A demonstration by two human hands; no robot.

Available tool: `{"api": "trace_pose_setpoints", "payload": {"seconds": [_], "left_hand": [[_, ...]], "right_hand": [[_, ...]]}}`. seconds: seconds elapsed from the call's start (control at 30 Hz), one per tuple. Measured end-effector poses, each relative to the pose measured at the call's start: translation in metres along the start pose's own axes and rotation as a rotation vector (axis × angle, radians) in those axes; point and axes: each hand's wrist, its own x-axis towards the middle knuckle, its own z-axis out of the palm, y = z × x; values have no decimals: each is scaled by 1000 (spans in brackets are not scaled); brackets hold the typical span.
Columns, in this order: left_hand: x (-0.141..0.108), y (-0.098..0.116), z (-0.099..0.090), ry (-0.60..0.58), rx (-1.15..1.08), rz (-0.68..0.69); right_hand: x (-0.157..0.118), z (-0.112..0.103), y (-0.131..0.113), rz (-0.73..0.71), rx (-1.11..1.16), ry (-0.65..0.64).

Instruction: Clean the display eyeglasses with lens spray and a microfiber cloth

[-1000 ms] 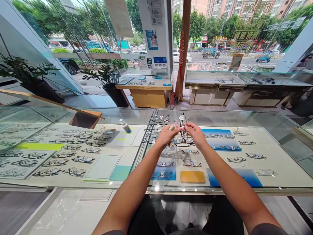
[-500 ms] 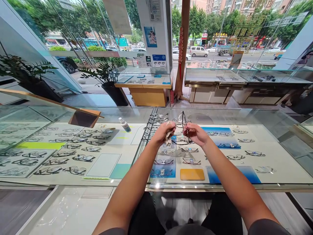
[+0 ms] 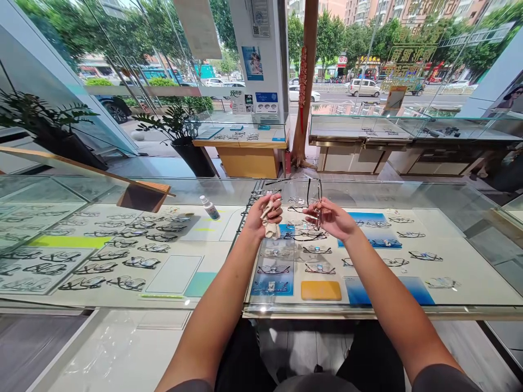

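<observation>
Shop interior, street visible through the front windows; a plant (image 3: pixel 183 122) in a dark pot and a wooden post (image 3: pixel 305 103) stand beyond the glass worktop (image 3: pixel 482 272). We note two bare hands above it, well apart from each other. Left hand (image 3: pixel 256 218): fingers curled around a crumpled pale cloth (image 3: pixel 271 226), part of which hangs below the grip. Right hand (image 3: pixel 335 219): fingers pinching a pair of dark glasses (image 3: pixel 320 191), held up over the worktop and to the right of the cloth, not touching it; we see the temples pointing up. We cannot tell exactly which fingertips bear on the glasses. Below and around, we record rows of frames (image 3: pixel 139 262), some lying over blue cards (image 3: pixel 390 291). A yellow case (image 3: pixel 321 291) lies by the near edge, below the right hand. To the left of the left hand we find a white bottle (image 3: pixel 210 208).
</observation>
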Motion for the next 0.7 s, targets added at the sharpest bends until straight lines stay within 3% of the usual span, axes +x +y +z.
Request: {"api": "trace_pose_setpoints", "payload": {"seconds": [0.17, 0.27, 0.4, 0.53, 0.7], "left_hand": [[-7, -17, 16, 63, 251, 135], [-18, -24, 27, 74, 591, 341], [-28, -30, 38, -50, 968, 565], [-27, -36, 38, -129, 1090, 564], [-22, -44, 36, 13, 1056, 574]], "right_hand": [[-1, 1, -2, 0, 27, -48], [0, 0, 1, -8, 37, -57], [0, 0, 3, -15, 50, -36], [0, 1, 0, -52, 63, -12], [2, 0, 2, -199, 123, 77]]}}
